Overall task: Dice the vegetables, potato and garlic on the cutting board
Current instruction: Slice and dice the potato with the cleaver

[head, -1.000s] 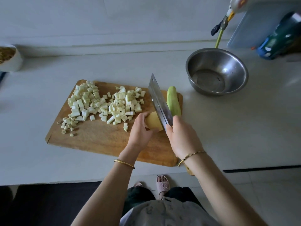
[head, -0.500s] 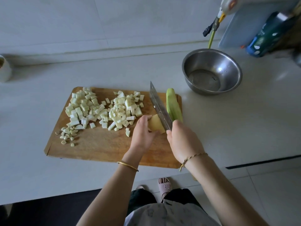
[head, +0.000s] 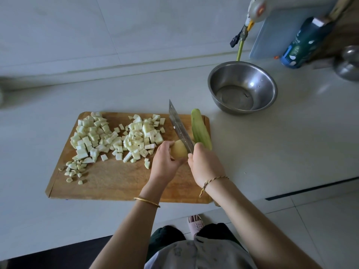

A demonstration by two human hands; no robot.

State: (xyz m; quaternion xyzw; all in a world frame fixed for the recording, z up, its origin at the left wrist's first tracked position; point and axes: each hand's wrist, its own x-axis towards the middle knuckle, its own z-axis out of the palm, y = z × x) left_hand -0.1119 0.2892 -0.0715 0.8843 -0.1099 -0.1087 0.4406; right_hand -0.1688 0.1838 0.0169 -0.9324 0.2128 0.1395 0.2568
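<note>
The potato step looks in hand: the left grip [head: 165, 162] curls round the potato [head: 178, 151] at the cutting board's [head: 120, 183] right end, the right grip [head: 206, 164] holds the cleaver [head: 179, 129] against it, and the next move probably calls for a steady downward cut clear of the left grip.

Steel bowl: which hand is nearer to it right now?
Right. The right hand, gripping the cleaver, is toward the person and left of the steel bowl; the left hand, holding the potato, lies farther left.
</note>
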